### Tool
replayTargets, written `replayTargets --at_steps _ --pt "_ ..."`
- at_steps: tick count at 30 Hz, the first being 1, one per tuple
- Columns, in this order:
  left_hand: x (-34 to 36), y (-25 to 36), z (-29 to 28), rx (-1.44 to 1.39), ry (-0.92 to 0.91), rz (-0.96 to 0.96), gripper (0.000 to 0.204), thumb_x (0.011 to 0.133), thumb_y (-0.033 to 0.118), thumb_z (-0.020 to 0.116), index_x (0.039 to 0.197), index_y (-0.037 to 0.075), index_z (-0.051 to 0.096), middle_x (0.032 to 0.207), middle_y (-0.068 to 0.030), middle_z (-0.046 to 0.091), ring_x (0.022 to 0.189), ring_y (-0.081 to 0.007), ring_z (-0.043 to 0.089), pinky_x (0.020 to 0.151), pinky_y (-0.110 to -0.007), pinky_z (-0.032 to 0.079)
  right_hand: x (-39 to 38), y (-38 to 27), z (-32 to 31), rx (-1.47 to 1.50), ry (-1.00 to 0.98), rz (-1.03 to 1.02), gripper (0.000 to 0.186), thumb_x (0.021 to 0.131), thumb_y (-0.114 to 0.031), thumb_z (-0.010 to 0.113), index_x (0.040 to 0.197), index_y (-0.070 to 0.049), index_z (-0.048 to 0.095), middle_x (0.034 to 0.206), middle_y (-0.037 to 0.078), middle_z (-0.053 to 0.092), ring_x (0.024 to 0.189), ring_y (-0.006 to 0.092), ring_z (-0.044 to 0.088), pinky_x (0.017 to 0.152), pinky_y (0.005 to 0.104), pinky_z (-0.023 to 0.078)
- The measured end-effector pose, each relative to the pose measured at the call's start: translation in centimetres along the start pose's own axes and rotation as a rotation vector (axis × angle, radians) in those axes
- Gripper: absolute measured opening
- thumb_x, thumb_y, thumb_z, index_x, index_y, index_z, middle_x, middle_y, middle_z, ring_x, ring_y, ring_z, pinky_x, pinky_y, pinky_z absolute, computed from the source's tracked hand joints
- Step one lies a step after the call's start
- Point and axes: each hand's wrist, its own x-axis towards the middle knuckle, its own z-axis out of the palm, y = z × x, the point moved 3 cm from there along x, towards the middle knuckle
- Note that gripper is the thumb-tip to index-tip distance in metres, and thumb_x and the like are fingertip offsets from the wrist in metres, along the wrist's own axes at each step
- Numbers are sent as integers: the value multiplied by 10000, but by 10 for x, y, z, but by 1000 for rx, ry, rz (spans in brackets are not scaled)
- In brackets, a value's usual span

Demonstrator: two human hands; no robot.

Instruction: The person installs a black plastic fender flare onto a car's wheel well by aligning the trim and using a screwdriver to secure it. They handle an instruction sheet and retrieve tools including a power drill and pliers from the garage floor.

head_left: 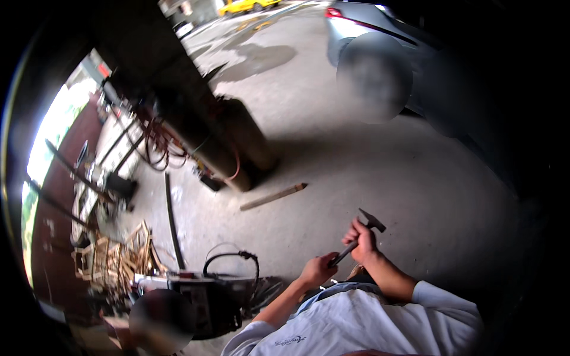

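A hammer (339,257) with a dark head is held slantwise in front of my body, its head up and to the right. My left hand (317,272) is closed around the lower end of the handle. Higher up, just below the hammer head, my right hand (363,242) grips the handle with its fingers curled. The head sticks out past the right hand's fingers and touches nothing. On the concrete floor ahead lies a wooden stake (270,198) with a pointed, dark end, apart from both hands.
Tall gas cylinders (244,130) with hoses (155,145) stand beside a dark pillar. A long dark bar (172,219) lies left of the stake. Wooden strips (119,258) are heaped at left, near a dark machine (219,305). A silver car (356,21) is parked at far right.
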Motion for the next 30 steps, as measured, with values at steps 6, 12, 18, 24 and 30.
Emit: replayTargets --at_steps 6,12,18,24,30 --pt "140 91 93 114 -232 285 487 905 433 743 1249 99 654 969 -103 693 861 -216 682 753 -361 559 -120 -106 -249 -42 618 -237 436 962 -284 658 1321 -70 534 966 48 548 808 136 536 693 293 435" --pt "256 -51 116 126 -234 -305 432 890 436 734 1076 50 675 845 -104 681 697 -223 657 592 -388 530 -308 -91 -452 9 1237 -266 368 990 -312 604 1288 -98 584 828 0 484 675 100 458 581 264 368" --pt "237 -123 107 465 -563 -689 278 983 336 590 905 103 720 820 -73 698 641 -204 653 494 -376 485 -529 39 -506 233 1730 -104 332 1017 -341 550 1256 -126 633 691 -48 420 542 64 380 470 236 301" --pt "323 -9 249 99 -380 -923 296 946 236 654 1179 56 619 978 -188 669 632 -351 650 534 -451 556 -626 173 -485 674 1621 88 293 1012 -377 552 1102 -124 669 602 -52 461 436 72 377 381 250 286" --pt "554 218 523 156 -460 -482 146 931 204 598 808 124 594 656 -60 571 503 -220 562 425 -354 449 -638 186 -452 951 1870 142 253 966 -270 610 1154 -105 648 639 -3 506 439 117 424 377 295 339"
